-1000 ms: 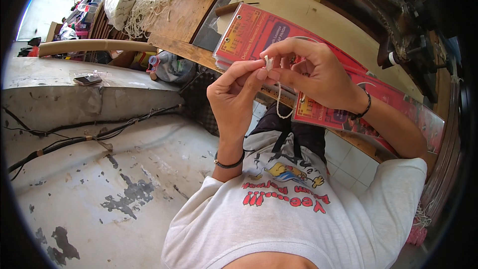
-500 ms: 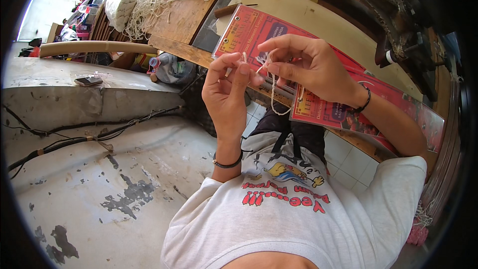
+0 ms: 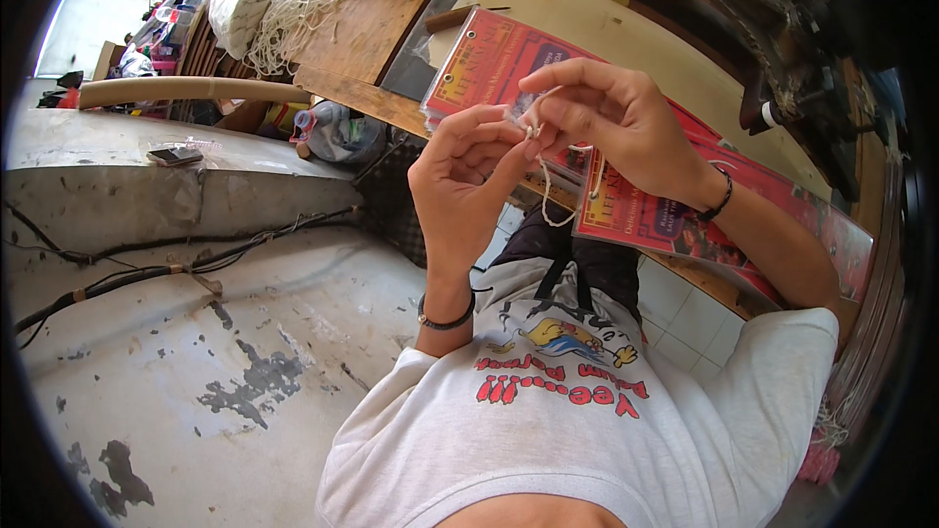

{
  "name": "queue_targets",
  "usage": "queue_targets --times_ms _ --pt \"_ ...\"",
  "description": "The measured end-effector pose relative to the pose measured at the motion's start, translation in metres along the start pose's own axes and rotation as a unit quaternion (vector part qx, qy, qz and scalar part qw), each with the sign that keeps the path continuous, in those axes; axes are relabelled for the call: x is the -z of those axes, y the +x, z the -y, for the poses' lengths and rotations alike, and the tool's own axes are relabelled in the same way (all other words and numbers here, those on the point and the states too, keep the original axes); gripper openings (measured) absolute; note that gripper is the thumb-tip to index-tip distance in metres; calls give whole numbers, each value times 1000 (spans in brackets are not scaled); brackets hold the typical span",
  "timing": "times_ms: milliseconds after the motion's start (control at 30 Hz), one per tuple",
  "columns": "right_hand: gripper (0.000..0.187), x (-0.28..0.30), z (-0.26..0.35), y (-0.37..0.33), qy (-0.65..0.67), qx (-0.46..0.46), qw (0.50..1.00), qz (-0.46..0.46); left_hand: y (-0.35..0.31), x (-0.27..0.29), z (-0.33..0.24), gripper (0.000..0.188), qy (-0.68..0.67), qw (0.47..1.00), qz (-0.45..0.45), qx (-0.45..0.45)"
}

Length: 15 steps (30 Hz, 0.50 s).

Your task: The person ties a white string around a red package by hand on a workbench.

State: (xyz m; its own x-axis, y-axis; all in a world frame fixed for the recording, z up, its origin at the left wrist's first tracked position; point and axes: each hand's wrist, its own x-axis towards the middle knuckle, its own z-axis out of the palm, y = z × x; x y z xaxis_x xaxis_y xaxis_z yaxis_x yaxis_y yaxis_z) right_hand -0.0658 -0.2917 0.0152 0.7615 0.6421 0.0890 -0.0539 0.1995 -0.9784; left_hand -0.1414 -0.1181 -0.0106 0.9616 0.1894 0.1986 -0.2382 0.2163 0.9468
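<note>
I observe, at one o'clock from my view's centre, a white twisted cord [image 3: 532, 132], bunched small where it is pinched, its slack hanging in a loop toward six o'clock. At the cord's four o'clock lies a red, clear-edged printed sheet [image 3: 675, 235], flat, cord showing at its corner eyelet [image 3: 594, 194].

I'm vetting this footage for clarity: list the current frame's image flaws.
Head view: a black fisheye rim swallows the corners; head view: the pale panel at upper left washes out, while dark machinery sinks into shadow; head view: the white cord is too fine to trace between the hands.
</note>
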Motion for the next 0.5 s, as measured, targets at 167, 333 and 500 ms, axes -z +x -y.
queue_targets --times_ms 167,333,500 --pt "28 -4 4 -1 2 0 1000 -3 -1 2 2 35 -44 999 -18 23" --pt "31 0 -4 -2 -83 36 995 48 -1 1 -1 40 -63 998 -11 15" --pt "24 -1 -9 0 -115 100 987 49 -1 -1 -2 36 -66 997 -19 18"
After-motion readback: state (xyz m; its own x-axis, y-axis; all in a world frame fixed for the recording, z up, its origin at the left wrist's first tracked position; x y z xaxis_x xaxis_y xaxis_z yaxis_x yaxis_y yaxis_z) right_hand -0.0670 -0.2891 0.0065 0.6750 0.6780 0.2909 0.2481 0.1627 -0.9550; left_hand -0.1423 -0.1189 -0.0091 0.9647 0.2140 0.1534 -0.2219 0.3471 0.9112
